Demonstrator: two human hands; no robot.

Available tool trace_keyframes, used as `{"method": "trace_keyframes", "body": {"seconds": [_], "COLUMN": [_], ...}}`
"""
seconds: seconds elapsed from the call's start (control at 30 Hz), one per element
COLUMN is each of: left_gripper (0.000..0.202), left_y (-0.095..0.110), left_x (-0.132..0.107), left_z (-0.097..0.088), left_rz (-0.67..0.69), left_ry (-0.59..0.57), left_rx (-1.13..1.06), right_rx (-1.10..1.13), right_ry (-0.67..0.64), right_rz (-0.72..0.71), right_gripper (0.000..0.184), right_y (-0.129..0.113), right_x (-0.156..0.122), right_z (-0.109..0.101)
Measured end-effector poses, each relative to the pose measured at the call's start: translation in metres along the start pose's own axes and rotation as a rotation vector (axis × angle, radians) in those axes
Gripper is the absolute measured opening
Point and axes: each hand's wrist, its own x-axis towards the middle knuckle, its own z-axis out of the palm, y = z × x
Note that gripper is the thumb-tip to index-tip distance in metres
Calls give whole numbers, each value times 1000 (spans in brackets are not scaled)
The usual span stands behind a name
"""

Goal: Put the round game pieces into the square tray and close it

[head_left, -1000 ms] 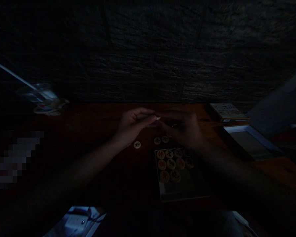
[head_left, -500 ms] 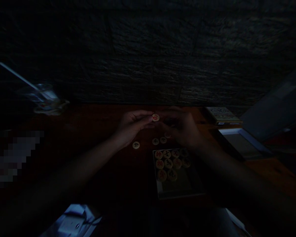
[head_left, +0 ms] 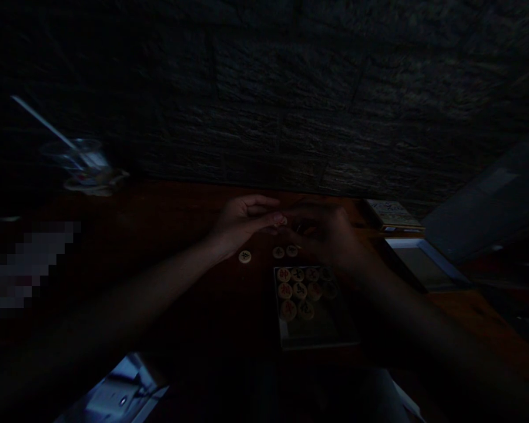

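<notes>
My left hand [head_left: 247, 220] pinches a round Chinese chess piece [head_left: 283, 222] with a red mark between thumb and fingers, above the table. Against it, my right hand [head_left: 328, 230] has curled fingers close to the same piece; a pale sliver shows among them, too dark to name. Below the hands lie two loose pieces [head_left: 285, 251] side by side. Another loose piece [head_left: 245, 257] with a black character sits under my left wrist. Nearer me is a shallow box [head_left: 320, 343] with several red and black pieces in rows, its right side shaded by my right forearm.
At the far left stands a clear cup [head_left: 86, 155] with a straw. To the right are a flat printed box [head_left: 392, 214] and an open shallow tray [head_left: 427, 261]. A dark stone wall [head_left: 264, 106] rises behind the table. A pale object [head_left: 114, 393] lies at the lower left.
The piece in my left fingers has tilted and dropped slightly, and my right hand has come closer around it. A red piece below my right hand no longer shows. The view has shifted slightly.
</notes>
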Motion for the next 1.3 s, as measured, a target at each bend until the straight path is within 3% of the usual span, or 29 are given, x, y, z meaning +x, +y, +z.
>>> {"method": "trace_keyframes", "body": {"seconds": [0.23,0.47,0.67,0.9,1.3], "left_gripper": [39,32,21,22,17], "left_y": [3,-3,-4,-4,0], "left_x": [0,1,-3,-4,-6], "left_z": [2,2,7,6,7], "left_rz": [-28,-27,18,75,6], "left_ry": [21,-10,-170,-209,-201], "left_rx": [-32,142,297,409,377], "right_rx": [-31,-22,-110,-130,-309], "right_ry": [17,-78,-153,-237,-415], "right_rz": [108,323,313,314,268], "right_gripper": [20,17,32,44,47], "right_y": [-11,-39,-53,-62,-52], "right_x": [-8,-75,-115,-122,-130], "right_z": [-12,-38,-43,-32,-25]}}
